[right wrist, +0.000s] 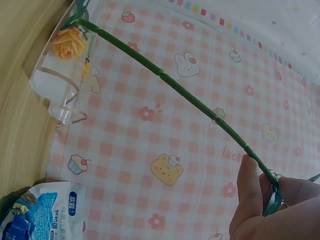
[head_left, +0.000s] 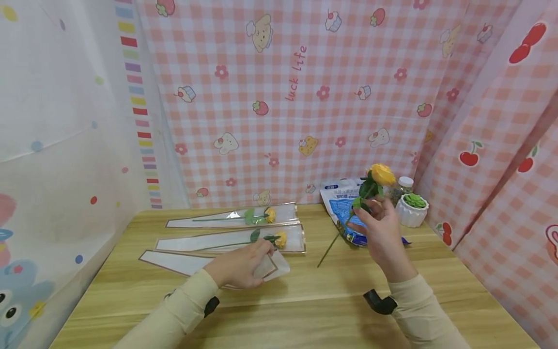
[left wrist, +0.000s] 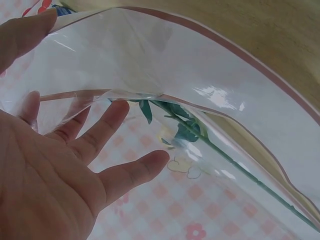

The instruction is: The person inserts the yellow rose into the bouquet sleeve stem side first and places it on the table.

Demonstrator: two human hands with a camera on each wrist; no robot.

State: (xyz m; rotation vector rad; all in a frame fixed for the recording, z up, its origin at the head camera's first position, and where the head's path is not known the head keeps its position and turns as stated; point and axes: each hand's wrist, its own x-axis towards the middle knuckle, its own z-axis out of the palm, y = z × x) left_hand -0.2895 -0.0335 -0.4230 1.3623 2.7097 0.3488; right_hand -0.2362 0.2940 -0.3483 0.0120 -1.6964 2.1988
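Note:
In the head view, my right hand [head_left: 383, 232] pinches the green stem [right wrist: 190, 97] of a yellow artificial rose [head_left: 382, 174] just below its leaves. The bloom points up and the bare stem end slants down to the left above the table. My left hand [head_left: 241, 264] holds the wide end of a clear plastic flower sleeve [head_left: 174, 261] with a white back and brown border. Up close in the left wrist view, the thumb lies on one side of this sleeve and the other fingers spread on the other. Two more sleeves [head_left: 183, 223] [head_left: 174, 244] lie behind it, each with a yellow rose inside.
A blue and white plastic bag [head_left: 342, 206] lies at the back right. Beside it stand a white pot with a green succulent [head_left: 411, 213] and a white-capped jar [head_left: 405, 182]. A checked curtain [head_left: 279, 121] hangs behind the wooden table [head_left: 314, 310].

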